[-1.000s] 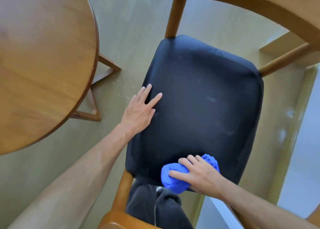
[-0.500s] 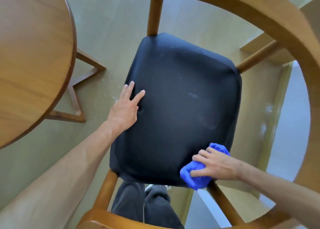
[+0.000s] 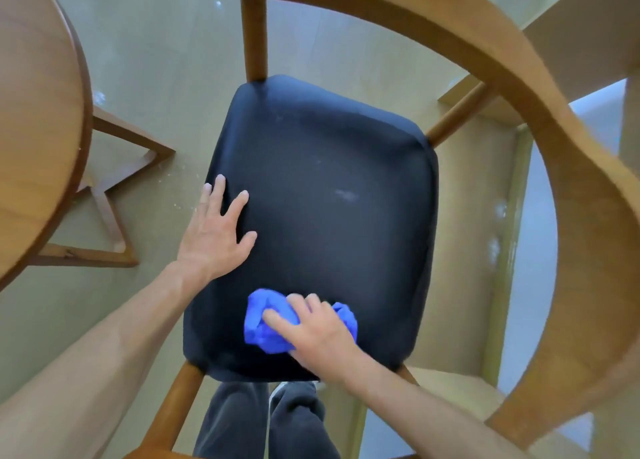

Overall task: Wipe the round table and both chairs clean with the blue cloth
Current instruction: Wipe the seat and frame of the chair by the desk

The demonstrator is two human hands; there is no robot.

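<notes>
I look straight down on a wooden chair with a black padded seat and a curved wooden backrest sweeping round the right side. My right hand grips the bunched blue cloth and presses it on the near part of the seat. My left hand lies flat on the seat's left edge, fingers spread. Pale smudges show on the seat towards the right of its middle. The round wooden table fills the left edge of the view.
The table's wooden base struts stand on the pale floor between table and chair. My dark-trousered legs are at the chair's near edge. A low wooden ledge runs along the right, behind the chair.
My right hand has slid the blue cloth left, from the seat's near right corner to its near middle. My left hand has stayed on the seat's left edge.
</notes>
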